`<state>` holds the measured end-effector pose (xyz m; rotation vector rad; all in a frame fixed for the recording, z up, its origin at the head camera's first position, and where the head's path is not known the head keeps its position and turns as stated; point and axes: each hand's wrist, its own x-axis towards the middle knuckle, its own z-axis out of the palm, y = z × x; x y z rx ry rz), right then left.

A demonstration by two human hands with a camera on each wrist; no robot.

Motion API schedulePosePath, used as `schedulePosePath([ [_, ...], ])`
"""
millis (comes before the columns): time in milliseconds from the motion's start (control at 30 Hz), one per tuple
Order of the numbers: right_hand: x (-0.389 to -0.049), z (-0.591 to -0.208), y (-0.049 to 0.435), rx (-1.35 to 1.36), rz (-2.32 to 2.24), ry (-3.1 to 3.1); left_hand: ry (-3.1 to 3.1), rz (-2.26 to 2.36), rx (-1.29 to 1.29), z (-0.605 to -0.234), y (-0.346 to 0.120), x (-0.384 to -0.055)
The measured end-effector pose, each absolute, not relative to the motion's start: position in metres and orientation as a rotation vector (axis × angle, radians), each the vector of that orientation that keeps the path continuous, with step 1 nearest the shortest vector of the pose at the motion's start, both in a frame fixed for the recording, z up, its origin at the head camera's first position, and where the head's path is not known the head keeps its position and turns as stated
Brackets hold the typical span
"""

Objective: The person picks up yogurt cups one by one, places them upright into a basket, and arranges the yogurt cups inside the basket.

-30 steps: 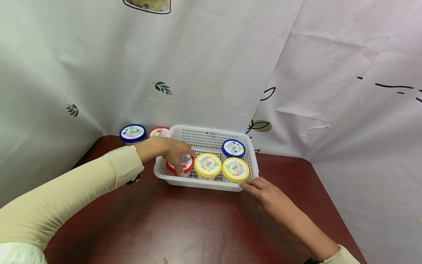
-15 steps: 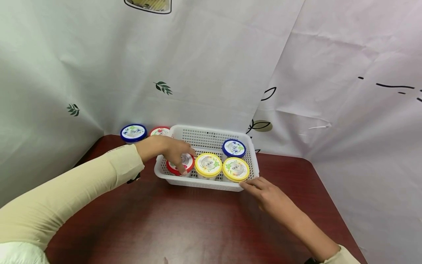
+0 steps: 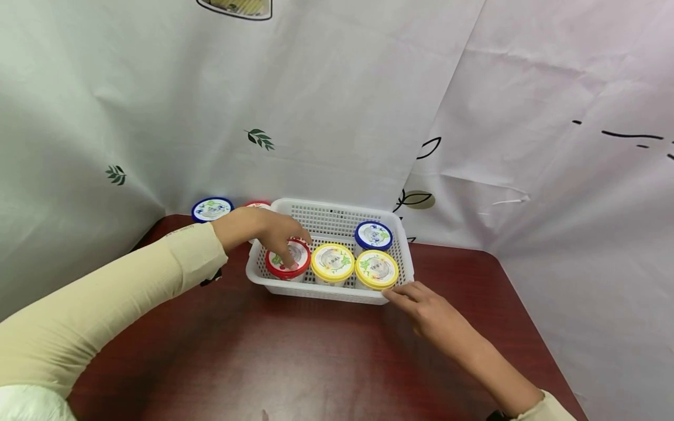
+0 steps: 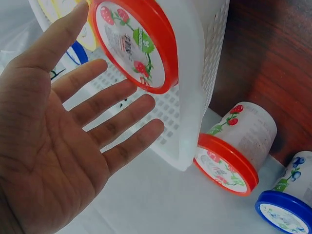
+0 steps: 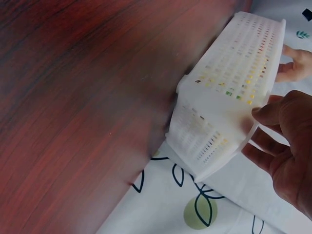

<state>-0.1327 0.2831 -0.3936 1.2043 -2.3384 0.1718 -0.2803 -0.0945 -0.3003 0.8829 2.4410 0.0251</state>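
Observation:
A white perforated plastic basket (image 3: pixel 326 297) stands on the table. Inside are a tub with a red lid (image 3: pixel 302 270) at the front left, two tubs with yellow lids (image 3: pixel 333 262) beside it, and one with a blue lid (image 3: pixel 373 235) behind. My left hand (image 3: pixel 276 231) is over the red-lidded tub; in the left wrist view its fingers are spread and straight, apart from the lid, with nothing held. At the basket's front right corner my right hand (image 3: pixel 429 310) pinches the rim, thumb outside, as the right wrist view (image 5: pixel 292 141) shows.
Left of the basket, against the back wall, stand another red-lidded tub (image 4: pixel 239 141) and a blue-lidded tub (image 3: pixel 212 209). The dark red wooden table (image 3: pixel 295 362) extends in front. White printed cloth (image 3: pixel 337 117) hangs behind and at both sides.
My left hand has let go of the red-lidded tub and lifted slightly off it. The right hand stays at the basket's corner.

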Motion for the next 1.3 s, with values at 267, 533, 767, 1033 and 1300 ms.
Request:
schedulePosePath([
  [267,-0.132,-0.394,0.284,1.194,0.128,-2.352,2.477,-0.001,0.851,-0.285,-0.103,-0.28],
  [533,-0.131,-0.394,0.284,1.19,0.072,-2.388,2.501,0.026,0.886,-0.274,-0.114,-0.283],
  [767,-0.13,-0.395,0.285,1.19,0.033,-2.381,2.532,0.032,0.93,-0.277,-0.127,-0.29],
  [1033,-0.131,-0.397,0.286,1.188,0.022,-2.366,2.599,0.1,0.918,-0.28,-0.142,-0.294],
  [1300,-0.131,-0.397,0.287,1.174,-0.005,-2.375,2.645,0.113,0.917,-0.287,-0.162,-0.3],
])
